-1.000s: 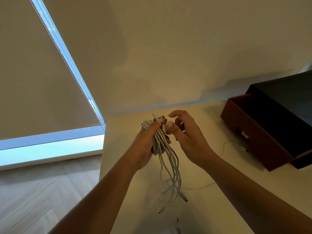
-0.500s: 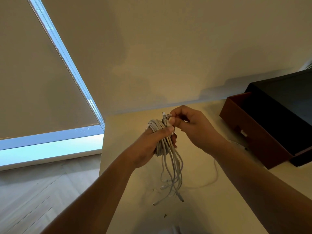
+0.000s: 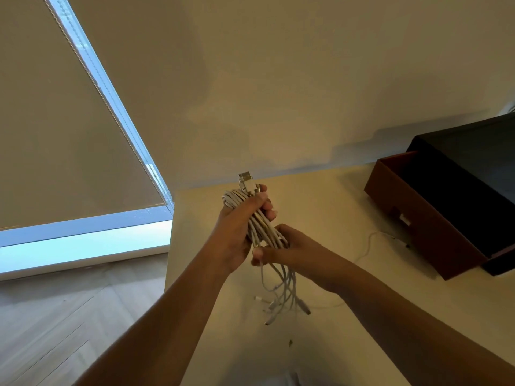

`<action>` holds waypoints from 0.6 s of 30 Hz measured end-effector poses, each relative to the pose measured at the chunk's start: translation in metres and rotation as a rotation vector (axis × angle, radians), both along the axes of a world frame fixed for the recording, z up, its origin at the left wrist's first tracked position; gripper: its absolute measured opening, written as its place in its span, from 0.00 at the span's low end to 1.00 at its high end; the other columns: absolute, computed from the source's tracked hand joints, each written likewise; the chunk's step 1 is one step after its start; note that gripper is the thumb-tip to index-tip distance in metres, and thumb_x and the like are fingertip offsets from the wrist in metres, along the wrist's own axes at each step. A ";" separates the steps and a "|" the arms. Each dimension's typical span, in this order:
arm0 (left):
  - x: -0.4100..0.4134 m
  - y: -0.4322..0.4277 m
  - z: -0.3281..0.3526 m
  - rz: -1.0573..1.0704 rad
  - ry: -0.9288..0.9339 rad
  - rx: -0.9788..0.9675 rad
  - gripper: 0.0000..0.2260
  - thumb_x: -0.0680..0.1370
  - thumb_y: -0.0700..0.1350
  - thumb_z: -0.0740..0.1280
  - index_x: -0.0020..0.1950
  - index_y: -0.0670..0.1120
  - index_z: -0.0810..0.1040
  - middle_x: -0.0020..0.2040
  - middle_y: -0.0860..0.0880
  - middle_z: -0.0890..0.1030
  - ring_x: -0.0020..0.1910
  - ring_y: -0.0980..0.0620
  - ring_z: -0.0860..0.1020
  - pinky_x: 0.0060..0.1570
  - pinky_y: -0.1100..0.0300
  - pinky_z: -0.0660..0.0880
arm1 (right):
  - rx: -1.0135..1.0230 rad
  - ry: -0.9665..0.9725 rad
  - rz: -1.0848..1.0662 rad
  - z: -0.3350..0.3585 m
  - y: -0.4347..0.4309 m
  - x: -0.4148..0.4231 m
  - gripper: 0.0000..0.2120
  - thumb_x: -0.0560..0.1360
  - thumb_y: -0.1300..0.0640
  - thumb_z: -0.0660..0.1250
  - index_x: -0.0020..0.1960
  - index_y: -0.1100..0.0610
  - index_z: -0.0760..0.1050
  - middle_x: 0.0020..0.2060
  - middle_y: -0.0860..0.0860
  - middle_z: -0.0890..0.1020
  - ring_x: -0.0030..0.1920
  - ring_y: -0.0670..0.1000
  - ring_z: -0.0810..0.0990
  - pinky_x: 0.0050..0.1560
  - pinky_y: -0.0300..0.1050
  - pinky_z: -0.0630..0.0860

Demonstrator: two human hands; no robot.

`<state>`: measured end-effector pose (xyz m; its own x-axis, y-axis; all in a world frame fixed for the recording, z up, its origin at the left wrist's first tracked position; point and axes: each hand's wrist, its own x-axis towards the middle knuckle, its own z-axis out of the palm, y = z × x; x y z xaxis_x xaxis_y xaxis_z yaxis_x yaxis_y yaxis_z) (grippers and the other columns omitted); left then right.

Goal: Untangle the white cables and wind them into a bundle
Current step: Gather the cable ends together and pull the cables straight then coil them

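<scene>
Cream worktop (image 3: 348, 218) beside a shaded window (image 3: 83, 235): above it your left hand (image 3: 237, 232) clenches the looped top of the white cables (image 3: 262, 227), while your right hand (image 3: 298, 253) closes round the strands just below. Slide that right hand down the hanging tails to comb them straight before winding. Its fingers (image 3: 263, 251) hide the crossings, and the plug ends (image 3: 274, 305) blur together.

The pale cream counter (image 3: 337, 196) stands against the wall. On its right part lies a reddish-brown box (image 3: 423, 235), open on top and dark inside, its far end tucked into a black sleeve (image 3: 473, 162). Just beside the box's near long side a loose white cable (image 3: 369, 243) lies on the counter, its plug end closest to the box, the cord curving away from it. Well apart from the box, toward the counter's near edge, lies a tiny dark speck (image 3: 290, 342).
</scene>
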<state>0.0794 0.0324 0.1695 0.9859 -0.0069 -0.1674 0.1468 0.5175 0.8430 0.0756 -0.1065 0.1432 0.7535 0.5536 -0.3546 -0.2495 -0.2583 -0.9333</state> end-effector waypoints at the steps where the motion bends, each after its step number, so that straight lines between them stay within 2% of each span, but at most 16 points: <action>1: 0.000 0.001 0.000 -0.003 -0.007 -0.019 0.05 0.80 0.39 0.62 0.52 0.44 0.77 0.33 0.50 0.77 0.33 0.54 0.78 0.36 0.60 0.78 | 0.015 0.011 -0.010 0.000 0.001 0.001 0.31 0.67 0.47 0.76 0.62 0.59 0.69 0.51 0.54 0.84 0.53 0.50 0.83 0.65 0.55 0.72; 3: 0.000 0.002 -0.002 0.017 -0.017 -0.032 0.05 0.80 0.39 0.62 0.51 0.45 0.77 0.34 0.50 0.77 0.33 0.53 0.78 0.32 0.62 0.76 | 0.050 0.031 0.018 0.000 0.003 0.001 0.31 0.67 0.49 0.76 0.63 0.61 0.68 0.50 0.56 0.84 0.53 0.52 0.83 0.66 0.58 0.71; 4: 0.000 0.002 -0.002 0.035 -0.022 -0.027 0.05 0.80 0.39 0.62 0.50 0.45 0.77 0.33 0.50 0.77 0.33 0.54 0.78 0.34 0.62 0.76 | 0.049 0.018 0.040 0.000 0.003 0.000 0.30 0.68 0.50 0.76 0.63 0.61 0.69 0.49 0.56 0.84 0.52 0.53 0.83 0.65 0.59 0.72; 6: 0.001 0.001 -0.003 0.078 -0.031 -0.010 0.04 0.80 0.39 0.62 0.49 0.44 0.77 0.32 0.51 0.76 0.30 0.55 0.76 0.39 0.62 0.77 | 0.006 -0.083 0.057 0.000 0.005 -0.003 0.20 0.72 0.52 0.73 0.58 0.61 0.72 0.41 0.55 0.84 0.45 0.53 0.84 0.59 0.58 0.77; 8: 0.005 0.003 -0.002 0.133 -0.028 0.002 0.04 0.80 0.40 0.63 0.48 0.45 0.76 0.31 0.52 0.75 0.29 0.56 0.75 0.40 0.61 0.75 | -0.045 -0.234 0.021 0.001 0.005 -0.006 0.12 0.77 0.51 0.67 0.49 0.61 0.73 0.32 0.52 0.80 0.37 0.51 0.83 0.50 0.57 0.80; 10: 0.009 0.009 0.001 0.190 -0.027 0.001 0.04 0.80 0.41 0.63 0.47 0.46 0.76 0.30 0.53 0.75 0.28 0.57 0.75 0.39 0.61 0.74 | -0.085 -0.368 -0.031 0.002 0.006 -0.009 0.10 0.79 0.51 0.63 0.48 0.59 0.72 0.32 0.51 0.79 0.34 0.48 0.81 0.46 0.56 0.80; 12: 0.010 0.011 0.004 0.228 -0.033 0.003 0.05 0.80 0.41 0.64 0.45 0.47 0.77 0.30 0.53 0.75 0.28 0.57 0.75 0.39 0.60 0.71 | -0.127 -0.501 -0.103 0.002 0.008 -0.010 0.05 0.79 0.53 0.64 0.51 0.54 0.71 0.36 0.50 0.80 0.35 0.46 0.82 0.44 0.55 0.80; 14: 0.009 0.007 0.006 0.250 -0.031 0.020 0.06 0.80 0.40 0.63 0.45 0.47 0.77 0.30 0.53 0.75 0.29 0.57 0.75 0.37 0.60 0.71 | -0.168 -0.629 -0.167 0.002 0.010 -0.009 0.07 0.77 0.51 0.66 0.51 0.51 0.69 0.37 0.49 0.79 0.36 0.48 0.81 0.42 0.55 0.79; 16: 0.005 0.000 0.004 0.250 -0.030 0.044 0.04 0.80 0.40 0.63 0.48 0.46 0.77 0.30 0.53 0.75 0.29 0.57 0.76 0.33 0.62 0.71 | -0.204 -0.706 -0.181 0.004 0.014 -0.007 0.10 0.76 0.47 0.65 0.49 0.53 0.69 0.35 0.50 0.78 0.35 0.51 0.78 0.38 0.54 0.77; 18: 0.001 -0.004 0.001 0.234 -0.030 0.069 0.04 0.80 0.40 0.64 0.49 0.47 0.77 0.30 0.53 0.76 0.30 0.57 0.76 0.31 0.61 0.69 | -0.242 -0.752 -0.149 0.003 0.016 -0.006 0.11 0.78 0.47 0.62 0.47 0.55 0.69 0.32 0.48 0.74 0.31 0.48 0.73 0.32 0.45 0.71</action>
